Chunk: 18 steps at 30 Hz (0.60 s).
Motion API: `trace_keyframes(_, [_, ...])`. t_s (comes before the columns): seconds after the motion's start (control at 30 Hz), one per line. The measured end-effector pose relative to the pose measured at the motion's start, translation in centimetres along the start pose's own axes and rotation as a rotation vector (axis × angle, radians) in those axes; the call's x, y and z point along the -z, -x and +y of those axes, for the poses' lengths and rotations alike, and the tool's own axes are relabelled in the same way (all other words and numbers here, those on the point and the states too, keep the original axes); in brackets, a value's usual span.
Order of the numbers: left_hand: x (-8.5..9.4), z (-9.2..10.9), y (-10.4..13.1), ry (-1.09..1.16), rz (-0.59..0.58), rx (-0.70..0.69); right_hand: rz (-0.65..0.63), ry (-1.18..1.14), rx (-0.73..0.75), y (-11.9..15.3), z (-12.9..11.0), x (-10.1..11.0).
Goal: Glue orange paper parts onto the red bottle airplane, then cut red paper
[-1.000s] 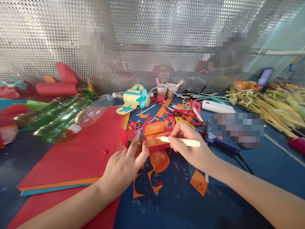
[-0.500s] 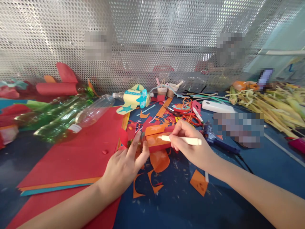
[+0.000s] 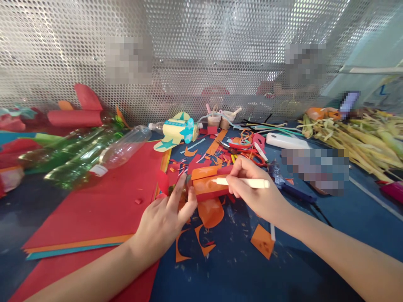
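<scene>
My right hand (image 3: 247,182) pinches a cream-coloured marker pen (image 3: 255,183). The pen's tip meets an orange paper strip (image 3: 203,187) on a bottle wrapped in red paper (image 3: 214,196). My left hand (image 3: 168,218) holds the left end of this bottle, with index finger and thumb apart on it. Part of the bottle is hidden behind those fingers. An orange paper piece with a star (image 3: 210,213) sticks out below the wrapped bottle.
Red paper sheets (image 3: 103,209) lie at left, near green plastic bottles (image 3: 82,157) and a clear one (image 3: 126,149). A yellow paper-covered bottle (image 3: 174,129), paper scraps, scissors (image 3: 258,157) and a blue glue gun (image 3: 292,189) lie beyond. Corn husks (image 3: 362,142) are at right.
My right hand and the marker pen have shifted slightly right along the orange strip. My left hand stays on the wrapped bottle.
</scene>
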<state>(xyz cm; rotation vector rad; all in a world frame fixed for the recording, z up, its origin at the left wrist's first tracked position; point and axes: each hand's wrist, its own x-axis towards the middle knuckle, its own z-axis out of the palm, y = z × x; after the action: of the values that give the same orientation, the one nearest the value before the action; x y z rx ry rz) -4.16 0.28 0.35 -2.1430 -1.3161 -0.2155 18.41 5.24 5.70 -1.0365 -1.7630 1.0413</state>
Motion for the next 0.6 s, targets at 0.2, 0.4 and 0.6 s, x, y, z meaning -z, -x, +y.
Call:
trace_keyframes(0.2, [0.06,0.06,0.0,0.003,-0.034,0.018,-0.015,0.029,-0.001,-0.24,-0.05,0.02])
trace_keyframes(0.4, [0.09,0.08,-0.02,0.009,-0.023,0.021,-0.046,0.027,0.009,-0.07,-0.11,0.01])
trace_keyframes(0.6, [0.1,0.0,0.06,0.076,-0.016,0.035,-0.02,0.024,0.009,-0.03,-0.24,-0.03])
